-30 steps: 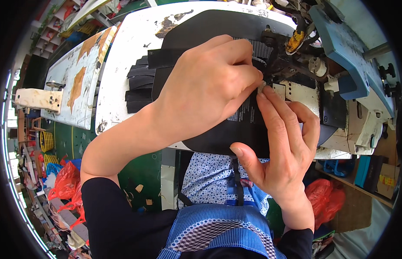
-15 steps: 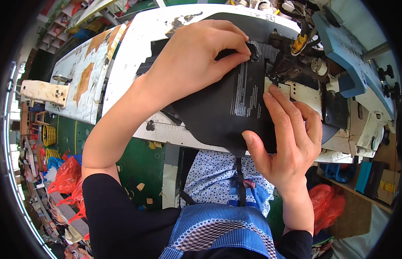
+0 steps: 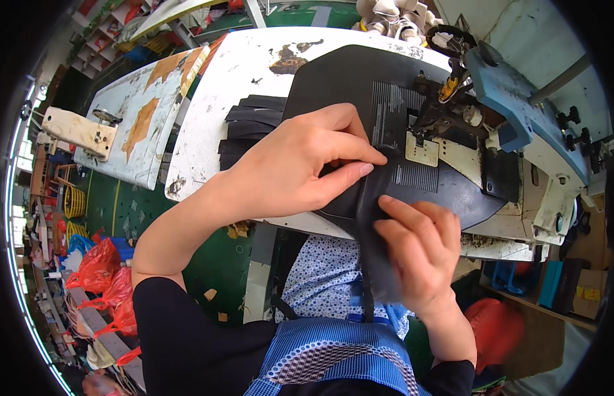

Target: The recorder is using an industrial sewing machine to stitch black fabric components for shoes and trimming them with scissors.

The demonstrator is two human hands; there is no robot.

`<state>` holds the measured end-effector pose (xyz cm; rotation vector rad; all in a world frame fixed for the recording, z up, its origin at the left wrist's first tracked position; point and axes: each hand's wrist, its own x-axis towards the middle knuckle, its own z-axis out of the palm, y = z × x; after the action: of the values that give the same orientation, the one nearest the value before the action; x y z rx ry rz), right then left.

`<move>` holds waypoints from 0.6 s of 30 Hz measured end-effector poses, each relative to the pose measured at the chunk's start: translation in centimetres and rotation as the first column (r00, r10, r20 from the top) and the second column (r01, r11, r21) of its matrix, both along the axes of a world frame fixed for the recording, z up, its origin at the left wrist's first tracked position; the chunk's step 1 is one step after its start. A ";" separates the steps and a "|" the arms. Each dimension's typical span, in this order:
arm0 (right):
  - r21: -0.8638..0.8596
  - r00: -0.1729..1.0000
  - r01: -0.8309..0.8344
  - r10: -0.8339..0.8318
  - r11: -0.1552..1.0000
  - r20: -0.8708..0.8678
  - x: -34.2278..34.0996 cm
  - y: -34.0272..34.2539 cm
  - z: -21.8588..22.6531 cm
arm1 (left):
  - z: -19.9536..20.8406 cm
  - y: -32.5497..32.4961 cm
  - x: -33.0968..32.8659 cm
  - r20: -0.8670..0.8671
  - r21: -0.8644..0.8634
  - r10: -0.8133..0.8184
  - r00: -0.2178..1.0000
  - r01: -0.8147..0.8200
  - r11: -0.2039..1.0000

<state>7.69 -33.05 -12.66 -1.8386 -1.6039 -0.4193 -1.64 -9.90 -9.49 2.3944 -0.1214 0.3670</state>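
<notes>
One black strip [image 3: 368,214] hangs over the tabletop's [image 3: 221,72] near edge; my left hand [image 3: 297,165] pinches its upper end, my right hand [image 3: 422,254] touches it lower, grip untellable. The machine [image 3: 501,99] crowds the right; stacked strips [image 3: 251,127] lie left.

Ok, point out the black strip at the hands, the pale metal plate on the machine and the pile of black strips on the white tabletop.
Black strip [image 3: 369,226], head view: about mid-length.
Pale metal plate [image 3: 420,152], head view: middle of its face.
Pile of black strips [image 3: 253,127], head view: middle of the pile.
</notes>
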 end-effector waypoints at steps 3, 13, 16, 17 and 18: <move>0.228 0.832 0.041 0.093 0.973 -0.548 0.9 -1.7 -1.1 | -0.5 0.4 0.1 0.058 -0.153 0.034 0.998 -0.025 0.988; 0.452 -0.346 0.513 0.658 0.729 -0.669 5.0 -5.0 -0.1 | -0.8 -0.1 -0.6 0.052 -0.275 0.114 0.992 -0.095 0.957; 0.470 -0.348 0.498 0.664 0.729 -0.661 5.2 -5.0 -0.3 | -0.8 -0.1 -0.7 0.041 -0.292 0.126 0.991 -0.108 0.950; 0.449 -0.339 0.514 0.655 0.730 -0.676 5.0 -4.8 -0.2 | -0.8 0.0 -0.8 0.041 -0.294 0.117 0.992 -0.100 0.951; 0.448 -0.346 0.507 0.650 0.736 -0.677 4.8 -4.6 -0.2 | -0.8 0.1 -0.9 0.040 -0.295 0.109 0.993 -0.092 0.951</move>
<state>12.50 -37.60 -12.91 -0.5805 -0.0153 0.6405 -2.59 -9.82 -10.33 2.1022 0.0295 0.4655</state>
